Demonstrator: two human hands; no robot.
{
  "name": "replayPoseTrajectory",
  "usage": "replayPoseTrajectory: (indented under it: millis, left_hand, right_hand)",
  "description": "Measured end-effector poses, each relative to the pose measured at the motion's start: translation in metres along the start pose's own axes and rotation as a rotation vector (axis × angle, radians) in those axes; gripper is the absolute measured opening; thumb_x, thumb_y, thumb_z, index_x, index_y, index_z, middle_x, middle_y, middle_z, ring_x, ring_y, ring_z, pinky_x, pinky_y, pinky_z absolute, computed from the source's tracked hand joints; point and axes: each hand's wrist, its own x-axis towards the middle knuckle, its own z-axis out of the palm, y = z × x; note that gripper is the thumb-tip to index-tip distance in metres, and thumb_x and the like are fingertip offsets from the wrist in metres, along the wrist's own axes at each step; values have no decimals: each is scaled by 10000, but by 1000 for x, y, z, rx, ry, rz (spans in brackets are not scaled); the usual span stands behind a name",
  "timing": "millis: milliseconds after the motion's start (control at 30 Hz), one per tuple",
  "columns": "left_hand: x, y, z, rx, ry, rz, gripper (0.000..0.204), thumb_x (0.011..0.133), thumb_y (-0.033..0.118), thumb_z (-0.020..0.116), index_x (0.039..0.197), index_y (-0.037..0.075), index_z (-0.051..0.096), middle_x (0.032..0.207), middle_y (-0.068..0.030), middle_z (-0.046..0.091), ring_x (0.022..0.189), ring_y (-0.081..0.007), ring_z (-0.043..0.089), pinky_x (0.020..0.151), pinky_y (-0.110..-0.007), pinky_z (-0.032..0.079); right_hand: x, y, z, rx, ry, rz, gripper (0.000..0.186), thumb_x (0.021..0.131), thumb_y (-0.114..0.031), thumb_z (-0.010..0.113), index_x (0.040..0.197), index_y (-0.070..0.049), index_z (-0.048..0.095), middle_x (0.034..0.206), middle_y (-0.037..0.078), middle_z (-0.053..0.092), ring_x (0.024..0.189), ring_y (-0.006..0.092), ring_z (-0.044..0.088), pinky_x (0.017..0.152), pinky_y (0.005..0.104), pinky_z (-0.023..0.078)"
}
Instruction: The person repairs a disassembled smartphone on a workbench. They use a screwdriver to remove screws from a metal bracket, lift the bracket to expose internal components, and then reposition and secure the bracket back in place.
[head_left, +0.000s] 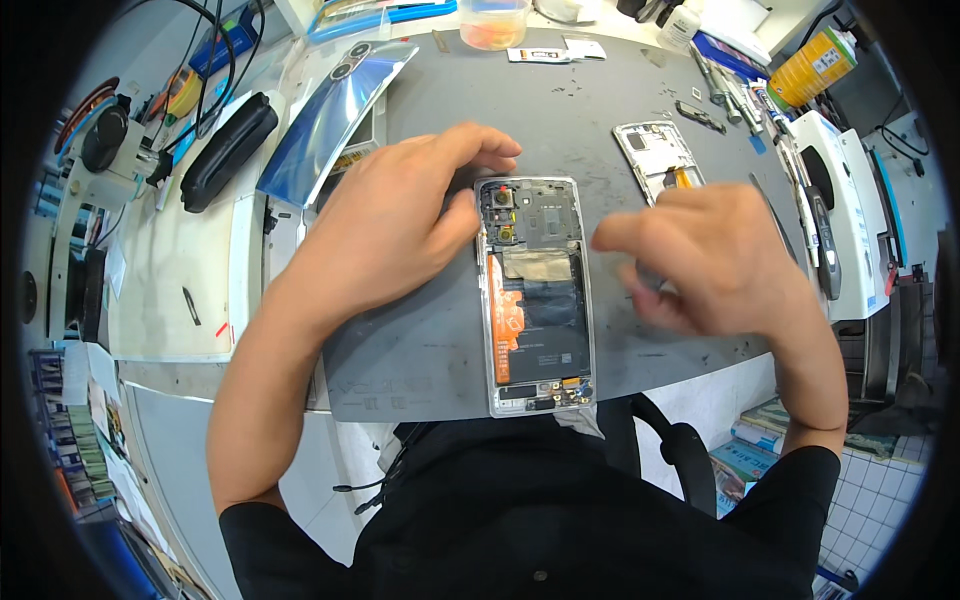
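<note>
Phone (pixel 545 335): lying backless on the grey mat (pixel 400 375), right in front of you, camera end pointing away, seemingly so its insides are facing you.
Left hand (pixel 400 205): your thumb and forefinger are standing apart about the phone's upper-left corner, likely for steadying it; how firmly they are pressing, I cannot tell.
Right hand (pixel 705 255): hovering just right of the phone, fingers curling; blur is hiding whether you are holding anything.
Frame (pixel 640 150): lying beyond the phone, rightward, presumably staying within your reach.
Blue cover (pixel 325 125): resting beyond the phone, leftward, probably leaving your working space free.
</note>
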Motion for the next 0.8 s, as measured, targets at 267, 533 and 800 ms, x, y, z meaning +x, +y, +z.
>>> replayPoseTrajectory:
  millis: [267, 533, 800]
  left_hand:
    - [-10, 10, -21, 9, -197, 17, 679, 786, -11, 729, 1441, 17, 552, 1421, -169, 637, 1342, -325, 609, 1154, -406, 457]
    - [-12, 10, -12, 1, -191, 6, 764, 758, 83, 856, 1458, 68, 550, 1411, -142, 633, 1320, -344, 594, 1140, -424, 460]
    - [-10, 15, -2, 116, -69, 105, 668, 767, 135, 864, 1357, 28, 572, 1248, -163, 677, 1185, -376, 634, 1003, -456, 513]
  right_hand:
    - [0, -10, 29, -147, 89, -36, 265, 873, -232, 798, 1092, -105, 719, 656, -32, 522, 553, 140, 532, 466, 309, 422]
    - [4, -10, 46, -76, 135, 57, 146, 785, -182, 716, 895, -114, 650, 667, -12, 528, 581, 167, 584, 469, 326, 467]
    - [3, -16, 43, -151, 202, -28, 204, 750, -138, 746, 944, -81, 718, 648, -12, 465, 526, 147, 485, 438, 305, 363]
